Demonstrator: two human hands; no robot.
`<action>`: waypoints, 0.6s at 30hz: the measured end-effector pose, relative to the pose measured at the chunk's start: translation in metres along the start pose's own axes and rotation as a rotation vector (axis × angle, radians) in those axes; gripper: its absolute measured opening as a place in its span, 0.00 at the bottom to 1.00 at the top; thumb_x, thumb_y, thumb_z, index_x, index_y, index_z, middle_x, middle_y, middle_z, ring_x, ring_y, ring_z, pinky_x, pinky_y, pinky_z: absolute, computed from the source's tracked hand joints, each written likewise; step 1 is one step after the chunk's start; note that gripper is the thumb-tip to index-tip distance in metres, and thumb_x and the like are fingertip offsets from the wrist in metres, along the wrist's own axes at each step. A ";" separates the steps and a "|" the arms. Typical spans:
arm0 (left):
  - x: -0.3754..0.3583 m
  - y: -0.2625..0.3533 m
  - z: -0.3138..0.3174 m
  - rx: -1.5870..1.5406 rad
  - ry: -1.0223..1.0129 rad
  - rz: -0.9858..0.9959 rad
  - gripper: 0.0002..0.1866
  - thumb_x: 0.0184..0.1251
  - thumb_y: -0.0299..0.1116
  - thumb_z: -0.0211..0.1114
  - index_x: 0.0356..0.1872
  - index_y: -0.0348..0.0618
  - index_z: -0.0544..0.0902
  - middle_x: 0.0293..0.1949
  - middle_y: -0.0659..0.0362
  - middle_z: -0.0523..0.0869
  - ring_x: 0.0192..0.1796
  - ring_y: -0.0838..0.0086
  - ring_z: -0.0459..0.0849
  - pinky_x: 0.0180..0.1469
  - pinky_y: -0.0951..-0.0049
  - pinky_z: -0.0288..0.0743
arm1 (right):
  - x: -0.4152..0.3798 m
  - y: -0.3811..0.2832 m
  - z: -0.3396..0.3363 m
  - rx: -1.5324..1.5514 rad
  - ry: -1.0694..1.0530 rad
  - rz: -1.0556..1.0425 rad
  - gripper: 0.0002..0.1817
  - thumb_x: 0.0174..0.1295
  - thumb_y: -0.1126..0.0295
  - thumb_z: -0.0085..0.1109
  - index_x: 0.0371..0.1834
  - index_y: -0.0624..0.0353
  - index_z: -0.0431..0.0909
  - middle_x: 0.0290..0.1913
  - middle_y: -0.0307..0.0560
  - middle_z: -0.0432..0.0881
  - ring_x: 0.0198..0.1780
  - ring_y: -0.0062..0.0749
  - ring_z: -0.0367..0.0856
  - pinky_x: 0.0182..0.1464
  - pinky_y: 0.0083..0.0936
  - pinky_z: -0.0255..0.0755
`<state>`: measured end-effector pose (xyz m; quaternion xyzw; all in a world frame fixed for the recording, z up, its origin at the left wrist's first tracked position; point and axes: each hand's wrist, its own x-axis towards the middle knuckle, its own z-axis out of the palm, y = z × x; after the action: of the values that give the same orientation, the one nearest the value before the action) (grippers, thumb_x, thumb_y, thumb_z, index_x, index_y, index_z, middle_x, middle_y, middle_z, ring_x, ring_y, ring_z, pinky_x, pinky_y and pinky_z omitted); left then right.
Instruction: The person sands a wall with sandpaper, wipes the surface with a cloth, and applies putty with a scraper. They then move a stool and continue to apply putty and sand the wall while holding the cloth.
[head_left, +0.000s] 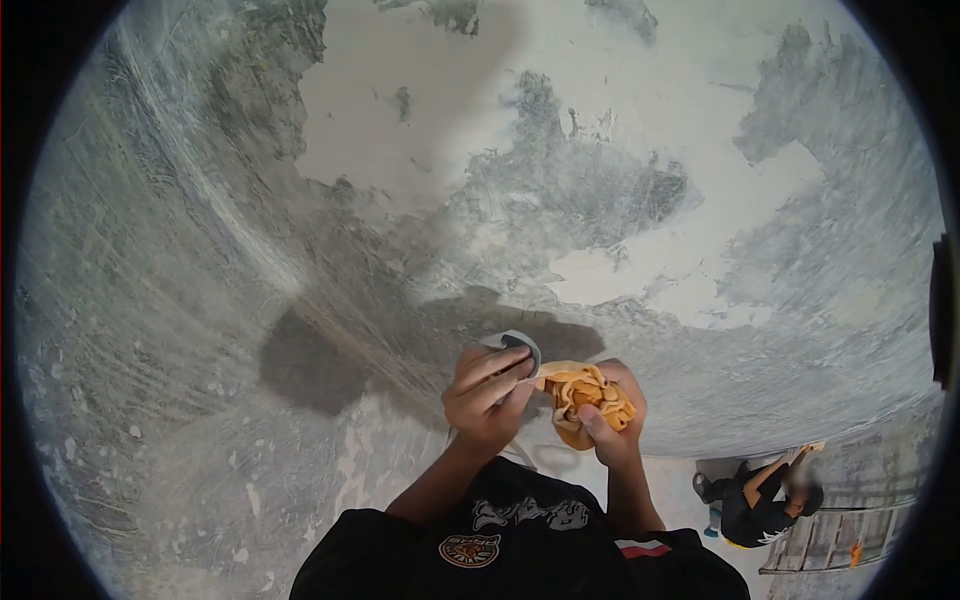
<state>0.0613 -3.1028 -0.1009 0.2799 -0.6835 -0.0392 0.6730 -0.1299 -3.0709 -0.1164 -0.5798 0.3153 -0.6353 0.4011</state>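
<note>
My left hand (488, 397) has its fingers bent round a small curved piece (521, 350), dark grey on its inner face with a pale outer side; its exact kind is hard to make out. Close beside it, my right hand (622, 400) grips a bunched orange-yellow cloth (585, 400), the thumb pressing into its folds. A paler end of the cloth reaches across to the fingertips of my left hand. Both hands are in front of my chest, near the wall.
A grey wall (620, 200) with patchy white plaster fills most of the view, with shadows falling across it. At lower right, another person (765, 505) in dark clothes reaches toward the wall, beside a metal-barred frame (840, 540).
</note>
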 end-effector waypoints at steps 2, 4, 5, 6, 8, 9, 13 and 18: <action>0.003 -0.008 0.005 0.120 -0.035 0.082 0.11 0.58 0.19 0.74 0.43 0.30 0.89 0.45 0.42 0.90 0.46 0.54 0.89 0.51 0.64 0.81 | -0.003 0.001 -0.007 -0.136 0.041 -0.149 0.22 0.63 0.63 0.70 0.52 0.68 0.77 0.44 0.51 0.82 0.44 0.34 0.81 0.50 0.31 0.74; 0.008 -0.024 0.016 0.239 -0.071 0.164 0.12 0.58 0.20 0.74 0.44 0.30 0.90 0.43 0.41 0.91 0.46 0.49 0.88 0.52 0.62 0.81 | -0.001 -0.003 -0.012 -0.346 0.128 -0.370 0.24 0.61 0.58 0.71 0.50 0.68 0.78 0.43 0.54 0.81 0.42 0.41 0.81 0.47 0.34 0.74; 0.012 -0.038 0.027 0.256 -0.095 0.189 0.16 0.60 0.28 0.74 0.49 0.29 0.88 0.49 0.39 0.89 0.52 0.45 0.86 0.58 0.56 0.78 | -0.001 -0.005 -0.013 -0.384 0.150 -0.391 0.24 0.60 0.57 0.70 0.49 0.68 0.78 0.43 0.56 0.81 0.41 0.43 0.81 0.46 0.35 0.74; 0.010 -0.048 0.037 0.271 -0.120 0.218 0.22 0.63 0.35 0.74 0.53 0.29 0.87 0.55 0.37 0.87 0.59 0.41 0.83 0.64 0.50 0.75 | -0.001 -0.004 -0.015 -0.385 0.150 -0.389 0.24 0.60 0.57 0.70 0.49 0.68 0.78 0.43 0.56 0.81 0.41 0.43 0.81 0.46 0.35 0.74; -0.012 -0.058 0.052 0.420 -0.186 0.212 0.29 0.63 0.43 0.74 0.58 0.27 0.84 0.60 0.35 0.83 0.66 0.40 0.77 0.70 0.45 0.65 | -0.002 -0.001 -0.021 -0.384 0.290 -0.478 0.24 0.60 0.57 0.69 0.48 0.68 0.78 0.42 0.58 0.80 0.41 0.43 0.80 0.47 0.36 0.74; -0.022 -0.062 0.056 0.569 -0.249 0.209 0.37 0.64 0.51 0.73 0.62 0.25 0.81 0.65 0.33 0.79 0.72 0.38 0.71 0.76 0.41 0.56 | -0.005 0.000 -0.025 -0.402 0.352 -0.492 0.26 0.62 0.55 0.67 0.50 0.68 0.77 0.43 0.59 0.80 0.44 0.44 0.79 0.50 0.37 0.73; -0.025 -0.057 0.057 0.618 -0.342 0.216 0.50 0.61 0.63 0.70 0.68 0.22 0.74 0.72 0.30 0.71 0.80 0.40 0.60 0.80 0.42 0.43 | -0.008 0.002 -0.042 -0.446 0.461 -0.521 0.30 0.67 0.51 0.62 0.58 0.67 0.69 0.53 0.57 0.74 0.50 0.39 0.77 0.55 0.37 0.72; 0.018 -0.030 0.058 0.627 -0.314 0.206 0.50 0.62 0.64 0.69 0.68 0.22 0.74 0.72 0.31 0.71 0.78 0.40 0.62 0.80 0.41 0.44 | 0.020 -0.017 -0.038 -0.491 0.451 -0.610 0.28 0.65 0.52 0.64 0.55 0.66 0.72 0.46 0.59 0.78 0.46 0.42 0.78 0.51 0.37 0.72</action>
<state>0.0176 -3.1543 -0.1026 0.3928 -0.7820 0.1979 0.4416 -0.1697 -3.0831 -0.0968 -0.5711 0.3512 -0.7412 -0.0327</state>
